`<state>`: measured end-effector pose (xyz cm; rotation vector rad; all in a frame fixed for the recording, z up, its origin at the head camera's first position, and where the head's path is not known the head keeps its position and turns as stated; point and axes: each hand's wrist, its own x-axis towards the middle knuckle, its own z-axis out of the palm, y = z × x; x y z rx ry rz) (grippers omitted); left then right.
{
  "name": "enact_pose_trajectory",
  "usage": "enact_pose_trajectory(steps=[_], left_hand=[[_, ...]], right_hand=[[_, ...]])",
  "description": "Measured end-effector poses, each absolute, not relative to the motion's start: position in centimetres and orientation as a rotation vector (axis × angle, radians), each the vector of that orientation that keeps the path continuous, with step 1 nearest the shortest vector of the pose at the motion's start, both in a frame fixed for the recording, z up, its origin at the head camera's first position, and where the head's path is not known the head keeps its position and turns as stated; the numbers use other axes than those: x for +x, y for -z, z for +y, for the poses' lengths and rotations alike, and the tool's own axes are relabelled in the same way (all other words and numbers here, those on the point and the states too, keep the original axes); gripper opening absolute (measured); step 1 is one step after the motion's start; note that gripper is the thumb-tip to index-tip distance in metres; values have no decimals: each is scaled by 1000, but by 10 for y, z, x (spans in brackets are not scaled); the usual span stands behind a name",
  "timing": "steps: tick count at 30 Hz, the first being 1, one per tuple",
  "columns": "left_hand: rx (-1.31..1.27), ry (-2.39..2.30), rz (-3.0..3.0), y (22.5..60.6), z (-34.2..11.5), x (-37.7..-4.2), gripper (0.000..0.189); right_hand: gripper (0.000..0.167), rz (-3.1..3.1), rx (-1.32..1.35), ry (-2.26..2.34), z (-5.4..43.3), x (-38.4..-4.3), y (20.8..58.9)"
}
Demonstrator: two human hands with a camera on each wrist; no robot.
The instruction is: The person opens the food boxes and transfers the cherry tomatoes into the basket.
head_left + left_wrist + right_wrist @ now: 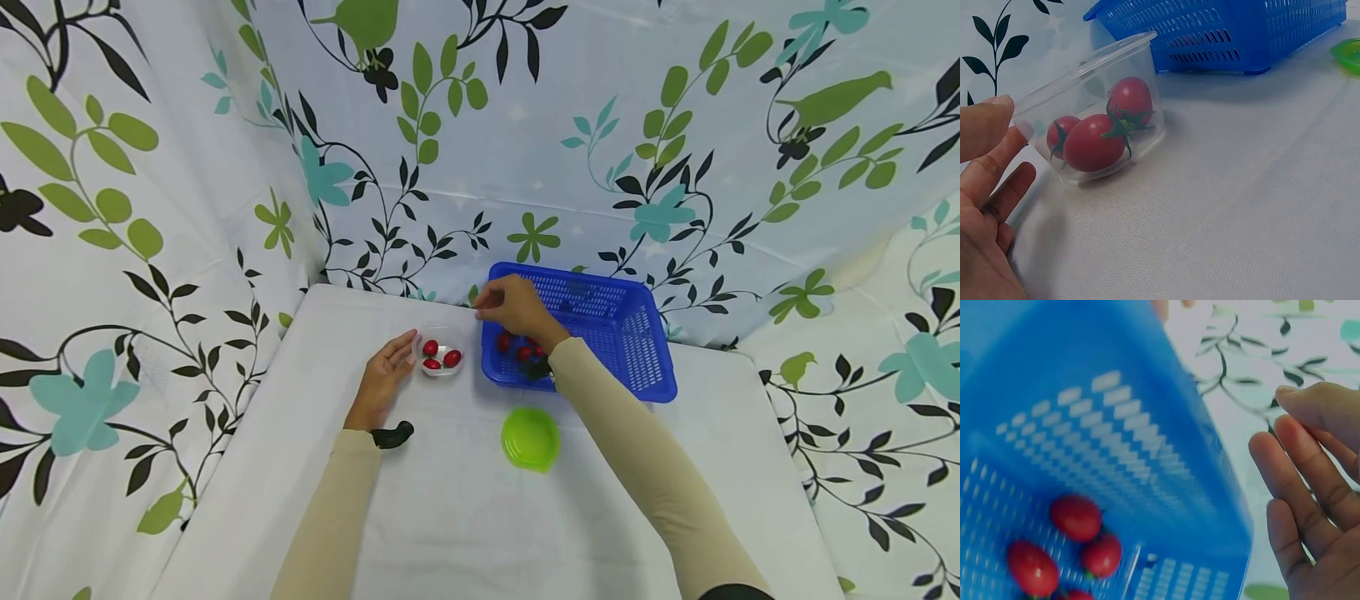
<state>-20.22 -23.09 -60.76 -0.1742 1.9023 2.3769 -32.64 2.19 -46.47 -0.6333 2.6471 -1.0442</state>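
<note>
A clear plastic container [1099,74] holds three red cherry tomatoes [1094,144] with green stems. My left hand [382,379] is beside its left side, fingertips right at the rim; in the left wrist view, thumb and forefinger are apart. My right hand [513,307] hovers by the left rim of a blue perforated basket [648,342]. Its fingers [1282,465] are loosely bent, with nothing between them and the thumb. Inside the basket, several more tomatoes [1075,517] lie at the left end, partly hidden by the right wrist in the head view.
Nearer to me than the basket lies a small bright green dish [531,439]. A white cloth [465,525] covers the table. Patterned curtains [525,167] with leaves and birds hang behind and at both sides, close to the basket's back edge.
</note>
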Motion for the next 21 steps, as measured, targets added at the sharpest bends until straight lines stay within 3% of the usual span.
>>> enact_pose_trajectory(steps=[21], left_hand=[[-175,-2407,1870,605,-232,-203,52]], right_hand=[[22,2351,-861,740,-51,-311,486]])
